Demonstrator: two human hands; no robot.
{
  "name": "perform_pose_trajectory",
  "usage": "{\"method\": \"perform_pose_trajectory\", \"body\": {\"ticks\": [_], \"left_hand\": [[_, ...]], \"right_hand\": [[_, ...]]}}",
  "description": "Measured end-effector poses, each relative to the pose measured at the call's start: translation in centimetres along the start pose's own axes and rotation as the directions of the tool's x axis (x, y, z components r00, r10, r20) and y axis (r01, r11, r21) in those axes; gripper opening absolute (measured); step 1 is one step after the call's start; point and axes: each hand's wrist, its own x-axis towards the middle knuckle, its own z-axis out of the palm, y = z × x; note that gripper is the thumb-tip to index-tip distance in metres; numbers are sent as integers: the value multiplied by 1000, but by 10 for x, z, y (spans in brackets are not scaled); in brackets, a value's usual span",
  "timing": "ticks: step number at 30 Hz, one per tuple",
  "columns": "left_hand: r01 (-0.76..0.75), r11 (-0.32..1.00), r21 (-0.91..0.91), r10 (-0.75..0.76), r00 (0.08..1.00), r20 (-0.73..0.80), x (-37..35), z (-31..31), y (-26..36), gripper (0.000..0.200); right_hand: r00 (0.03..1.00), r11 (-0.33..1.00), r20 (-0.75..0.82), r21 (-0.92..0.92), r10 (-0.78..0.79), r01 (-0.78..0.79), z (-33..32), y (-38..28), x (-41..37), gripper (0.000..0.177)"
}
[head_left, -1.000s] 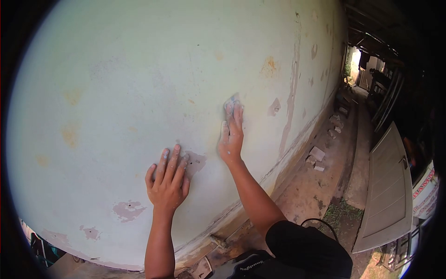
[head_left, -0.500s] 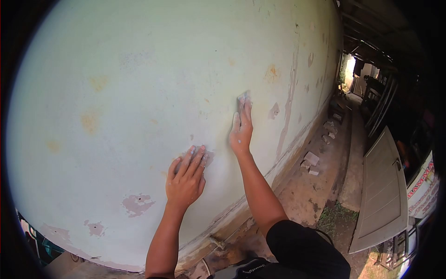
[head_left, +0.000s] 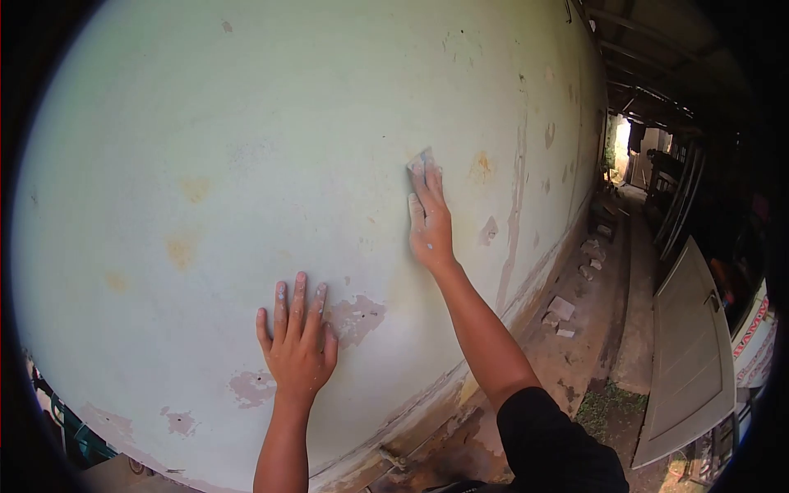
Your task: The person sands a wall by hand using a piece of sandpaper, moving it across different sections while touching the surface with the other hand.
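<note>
My right hand [head_left: 431,226] presses a small piece of sandpaper [head_left: 419,158] against the pale green wall [head_left: 271,107]. Its fingers lie over the sheet, and only the upper edge shows past the fingertips. Lower and to the left, my left hand [head_left: 299,352] rests on the wall with fingers spread, holding nothing. Whitish dust or paint specks cover the fingers of both hands. Just right of my left hand is a patch of peeled paint [head_left: 357,320].
Yellowish stains [head_left: 182,249] and more peeled spots [head_left: 251,389] mark the wall. Along its foot runs a ledge with broken white blocks [head_left: 561,309]. A detached door panel [head_left: 686,361] leans at the right, near a printed sack [head_left: 752,337].
My left hand has moved left across the wall and its fingers have spread, uncovering the peeled patch. My right hand with the sandpaper has shifted slightly. The view has turned a little.
</note>
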Motion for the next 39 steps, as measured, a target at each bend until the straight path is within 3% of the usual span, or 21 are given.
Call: {"method": "perform_pose_trajectory", "body": {"ticks": [2,4,7,10,12,14,16,19,20,21,23,25,27,28,30,32,35,36,37,39], "left_hand": [[64,995,76,-59,996,-71,11,2,4,58],[90,988,122,-79,992,-97,16,8,9,58],[127,975,185,-103,985,-136,25,15,16,58],[146,966,214,-119,983,-137,34,19,24,57],[159,962,221,-132,982,-133,41,22,30,56],[151,959,240,-109,978,-178,48,27,34,56],[154,956,250,-110,977,-180,54,30,41,57],[180,952,246,-135,972,-191,65,34,49,57],[181,949,257,-131,971,-200,69,34,50,57],[178,949,259,-131,973,-191,73,33,50,58],[156,950,269,-113,979,-168,85,27,49,59],[129,947,294,-80,982,-174,99,22,43,59],[106,935,337,-50,984,-170,112,16,45,60],[119,934,338,-65,984,-169,115,17,47,60],[91,933,348,-36,986,-161,118,20,49,61],[92,931,354,-34,985,-167,118,21,48,62],[64,935,350,-16,990,-137,115,19,47,62],[74,935,347,-23,989,-149,116,19,47,61],[87,936,341,-30,985,-170,117,19,46,60],[78,940,331,-21,985,-171,117,18,43,60]], "right_hand": [[957,973,188,-31,-221,230,12,-2,-35,62],[826,887,383,-34,-414,461,5,10,-67,64],[725,766,403,-85,-558,637,-24,70,-32,63],[871,849,242,-223,-428,480,-52,99,37,72],[982,979,45,-88,-182,185,-52,119,79,65],[995,998,-100,55,-27,32,-45,107,95,63],[986,990,-80,7,-143,144,-19,77,68,62],[871,914,281,85,-404,396,-15,51,-12,65],[789,878,395,121,-470,462,-18,54,-25,66],[793,877,382,129,-475,463,-20,70,-22,66],[642,766,474,119,-602,631,-38,124,-18,63],[801,836,335,-66,-496,545,-70,149,23,67],[964,961,102,-105,-247,257,-86,178,68,60],[995,995,10,-30,-100,100,-88,187,86,55],[997,1000,-79,16,-23,24,-76,175,95,51],[988,989,-30,-30,-149,148,-49,139,66,53],[887,912,230,6,-401,411,-25,82,-15,57],[834,879,308,21,-458,476,-22,77,-29,58],[840,886,309,15,-446,464,-22,84,-30,58],[774,807,305,-31,-555,590,-36,119,-7,56]]}}
